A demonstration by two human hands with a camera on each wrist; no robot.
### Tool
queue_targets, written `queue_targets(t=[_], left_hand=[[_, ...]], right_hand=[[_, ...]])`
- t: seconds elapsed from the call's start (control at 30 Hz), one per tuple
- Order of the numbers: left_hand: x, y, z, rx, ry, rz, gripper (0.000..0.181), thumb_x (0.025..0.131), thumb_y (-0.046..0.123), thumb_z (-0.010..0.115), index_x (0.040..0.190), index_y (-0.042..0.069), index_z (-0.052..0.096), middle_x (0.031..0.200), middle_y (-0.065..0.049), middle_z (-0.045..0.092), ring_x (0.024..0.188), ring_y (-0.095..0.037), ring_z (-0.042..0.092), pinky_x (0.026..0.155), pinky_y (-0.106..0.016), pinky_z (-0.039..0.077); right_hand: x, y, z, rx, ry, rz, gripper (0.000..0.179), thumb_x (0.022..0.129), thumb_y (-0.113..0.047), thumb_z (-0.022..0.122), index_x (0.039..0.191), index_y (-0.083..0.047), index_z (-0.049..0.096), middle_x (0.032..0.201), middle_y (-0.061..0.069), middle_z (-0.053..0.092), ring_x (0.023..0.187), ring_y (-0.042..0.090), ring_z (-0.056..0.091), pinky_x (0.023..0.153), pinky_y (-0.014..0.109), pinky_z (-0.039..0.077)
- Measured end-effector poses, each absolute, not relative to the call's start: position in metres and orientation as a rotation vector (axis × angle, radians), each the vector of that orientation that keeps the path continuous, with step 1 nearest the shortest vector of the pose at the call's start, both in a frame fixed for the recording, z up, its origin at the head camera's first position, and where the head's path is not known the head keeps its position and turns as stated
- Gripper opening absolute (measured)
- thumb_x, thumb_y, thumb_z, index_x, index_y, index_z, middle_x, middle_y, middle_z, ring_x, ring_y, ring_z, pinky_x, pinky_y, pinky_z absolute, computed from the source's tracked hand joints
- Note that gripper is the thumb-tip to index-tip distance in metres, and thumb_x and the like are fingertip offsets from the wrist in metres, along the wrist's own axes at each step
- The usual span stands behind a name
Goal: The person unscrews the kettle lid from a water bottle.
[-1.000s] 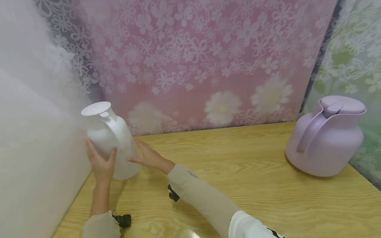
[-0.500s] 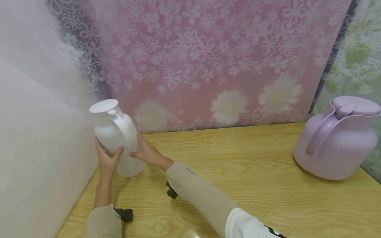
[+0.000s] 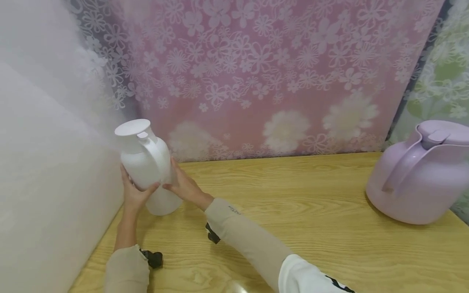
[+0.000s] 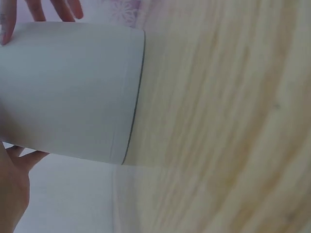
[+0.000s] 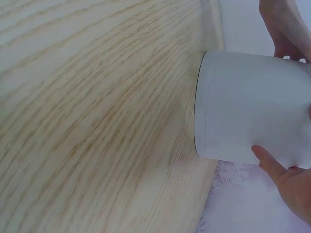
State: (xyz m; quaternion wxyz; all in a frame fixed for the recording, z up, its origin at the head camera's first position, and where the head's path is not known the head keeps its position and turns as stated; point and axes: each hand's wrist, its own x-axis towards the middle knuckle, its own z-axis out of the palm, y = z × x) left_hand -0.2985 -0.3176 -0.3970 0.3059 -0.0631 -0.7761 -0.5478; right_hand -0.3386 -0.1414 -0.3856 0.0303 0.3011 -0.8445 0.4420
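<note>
A white thermos jug [image 3: 146,162] with a round flat lid stands at the far left of the wooden table, its handle [image 3: 156,156] facing me. My left hand [image 3: 135,195] grips the jug's lower left side, fingers around the back and thumb across the front. From the right, my right hand [image 3: 186,186] holds the same jug, with its thumb near the left thumb below the handle. In the left wrist view the jug's smooth lower body [image 4: 73,92] lies between both hands. The right wrist view shows its base edge [image 5: 201,104] close to the tabletop.
A pale purple thermos jug [image 3: 421,183] stands at the right of the wooden table [image 3: 275,195]. A white wall [image 3: 55,162] rises close beside the white jug. Pink flowered sheeting [image 3: 256,81] hangs behind the table's back edge.
The head view has turned, so both jugs appear farther right. My left thumb has slid inward across the white jug toward the right thumb, and both hands now hold it more closely.
</note>
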Motion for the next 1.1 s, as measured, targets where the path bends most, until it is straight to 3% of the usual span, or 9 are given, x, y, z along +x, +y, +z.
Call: queue_targets(t=[0.27, 0.53, 0.77, 1.1], left_hand=[[-0.307, -0.324, -0.412, -0.172, -2.031, -1.179, 0.123, 0.059, 0.012, 0.084, 0.148, 0.011, -0.001, 0.149, -0.014, 0.009, 0.131, -0.033, 0.019, 0.1, -0.059, 0.019], [-0.306, -0.319, -0.415, -0.217, -1.961, -1.216, 0.122, 0.059, 0.007, 0.085, 0.149, 0.017, 0.003, 0.148, -0.01, 0.016, 0.128, -0.033, 0.027, 0.095, -0.061, 0.025], [-0.305, -0.31, -0.409, -0.273, -1.903, -1.242, 0.121, 0.059, 0.004, 0.084, 0.149, 0.014, 0.004, 0.148, -0.007, 0.016, 0.13, -0.029, 0.024, 0.096, -0.061, 0.023], [-0.295, -0.293, -0.39, -0.292, -1.886, -1.297, 0.121, 0.06, 0.002, 0.082, 0.149, 0.017, 0.002, 0.149, -0.007, 0.012, 0.13, -0.028, 0.023, 0.092, -0.064, 0.025]], right_hand=[[-0.338, -0.141, -0.383, 0.956, -2.566, 1.299, 0.092, 0.086, -0.033, 0.064, 0.149, -0.02, -0.001, 0.147, 0.009, 0.026, 0.128, 0.023, 0.033, 0.097, 0.038, 0.036], [-0.336, -0.136, -0.386, 0.98, -2.531, 1.276, 0.09, 0.086, -0.033, 0.064, 0.149, -0.016, 0.002, 0.145, 0.012, 0.029, 0.127, 0.024, 0.034, 0.098, 0.037, 0.034], [-0.333, -0.123, -0.38, 1.043, -2.463, 1.289, 0.09, 0.087, -0.031, 0.063, 0.149, -0.014, 0.001, 0.149, 0.01, 0.019, 0.131, 0.026, 0.027, 0.1, 0.039, 0.031], [-0.321, -0.109, -0.366, 0.987, -2.47, 1.286, 0.09, 0.085, -0.037, 0.062, 0.149, -0.022, 0.0, 0.149, 0.008, 0.021, 0.13, 0.025, 0.029, 0.097, 0.043, 0.035]])
